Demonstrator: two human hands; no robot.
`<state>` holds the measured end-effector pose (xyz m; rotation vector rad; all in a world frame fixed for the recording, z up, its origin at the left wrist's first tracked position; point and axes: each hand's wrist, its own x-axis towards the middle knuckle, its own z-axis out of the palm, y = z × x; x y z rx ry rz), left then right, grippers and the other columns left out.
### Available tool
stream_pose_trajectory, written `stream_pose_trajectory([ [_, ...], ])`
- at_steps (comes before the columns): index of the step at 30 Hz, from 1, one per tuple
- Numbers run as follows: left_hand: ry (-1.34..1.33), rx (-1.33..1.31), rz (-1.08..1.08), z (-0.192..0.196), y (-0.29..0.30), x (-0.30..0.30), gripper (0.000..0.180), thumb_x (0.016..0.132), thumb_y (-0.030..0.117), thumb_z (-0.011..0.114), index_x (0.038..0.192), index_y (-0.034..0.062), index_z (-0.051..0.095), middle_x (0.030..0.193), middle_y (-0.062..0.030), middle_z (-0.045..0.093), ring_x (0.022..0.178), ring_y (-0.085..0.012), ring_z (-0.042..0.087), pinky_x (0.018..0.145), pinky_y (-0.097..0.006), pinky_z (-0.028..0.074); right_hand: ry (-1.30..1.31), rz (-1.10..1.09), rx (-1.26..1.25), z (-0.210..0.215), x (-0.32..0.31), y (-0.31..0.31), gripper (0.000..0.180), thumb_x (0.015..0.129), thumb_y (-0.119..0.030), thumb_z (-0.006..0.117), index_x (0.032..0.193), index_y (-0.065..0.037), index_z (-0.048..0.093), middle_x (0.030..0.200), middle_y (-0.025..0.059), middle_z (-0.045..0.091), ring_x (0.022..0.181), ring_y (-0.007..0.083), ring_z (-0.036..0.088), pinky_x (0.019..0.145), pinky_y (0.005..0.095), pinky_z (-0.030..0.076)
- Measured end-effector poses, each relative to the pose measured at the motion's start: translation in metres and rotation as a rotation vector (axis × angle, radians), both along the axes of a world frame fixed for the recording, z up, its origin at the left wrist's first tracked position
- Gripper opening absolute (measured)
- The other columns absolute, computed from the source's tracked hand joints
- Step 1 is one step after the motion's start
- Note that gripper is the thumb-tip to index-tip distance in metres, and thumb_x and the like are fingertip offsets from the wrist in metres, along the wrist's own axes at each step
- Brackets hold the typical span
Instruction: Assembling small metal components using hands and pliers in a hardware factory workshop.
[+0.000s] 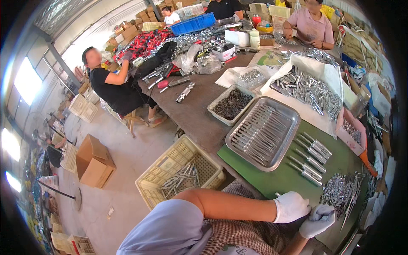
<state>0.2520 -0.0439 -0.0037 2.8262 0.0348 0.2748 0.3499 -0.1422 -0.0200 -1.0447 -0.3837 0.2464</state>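
Note:
My left hand [292, 207], in a white glove, is closed around a silver metal cylinder [278, 194] whose end pokes out beside the fingers. Close against it, my gloved right hand [318, 221] has its fingers pinched together; whatever they hold is hidden. Both are over the near edge of a green mat [255, 176]. Just beyond lie several silver cylinders with thin shafts [312, 159], in short rows. To the right sits a pile of small metal pieces [338, 193] beside long thin metal rods [353, 196]. A steel tray [231, 142] holds a row of slender metal rods.
Left of my arm stands a cream plastic crate [148, 189] with metal parts inside. A tub of dark small parts [212, 111] and a white sheet heaped with silver parts [308, 89] lie farther back. Other people sit around the table, one at the left [112, 93].

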Motion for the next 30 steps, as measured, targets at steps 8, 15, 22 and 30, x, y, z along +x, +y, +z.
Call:
stream_pose_trajectory([
  [8,0.027,0.104,-0.039,-0.003,-0.023,0.021,0.015,0.082,0.017,0.059,0.082,0.0055,0.069,0.081,-0.0121,0.066,0.069,-0.0273,0.069,0.057,-0.040,0.053,0.233,-0.127,0.033,-0.001,0.015,-0.013,0.044,0.099,-0.038,0.034,0.062,-0.015,0.034,0.056,-0.0038,0.026,0.048,0.0073,0.021,0.047,0.0280,0.014],
  [15,-0.115,0.007,0.200,0.016,0.019,-0.073,0.017,0.092,0.022,0.055,0.085,0.0089,0.064,0.077,-0.0124,0.065,0.072,-0.0280,0.070,0.057,-0.040,0.055,0.005,0.092,-0.032,-0.007,0.026,-0.027,0.023,0.098,-0.023,0.043,0.094,-0.006,0.057,0.065,-0.0017,0.041,0.052,0.0061,0.034,0.046,0.0240,0.025],
  [22,0.061,0.303,0.708,0.015,0.048,-0.231,0.032,0.080,0.019,0.069,0.110,0.0112,0.070,0.100,-0.0067,0.065,0.092,-0.0275,0.062,0.080,-0.042,0.049,-0.030,0.054,-0.358,0.019,-0.003,-0.031,0.030,0.099,-0.021,0.044,0.112,-0.001,0.062,0.070,-0.0008,0.052,0.052,0.0039,0.037,0.047,0.0202,0.029],
  [30,-0.468,0.259,0.104,0.022,0.057,-0.013,0.029,0.082,0.014,0.070,0.110,0.0094,0.065,0.104,-0.0076,0.063,0.090,-0.0287,0.063,0.080,-0.040,0.050,-0.142,0.023,-0.584,0.012,-0.006,-0.044,0.014,0.092,-0.008,0.057,0.091,0.001,0.068,0.075,0.0016,0.062,0.069,0.0087,0.056,0.066,0.0248,0.047],
])
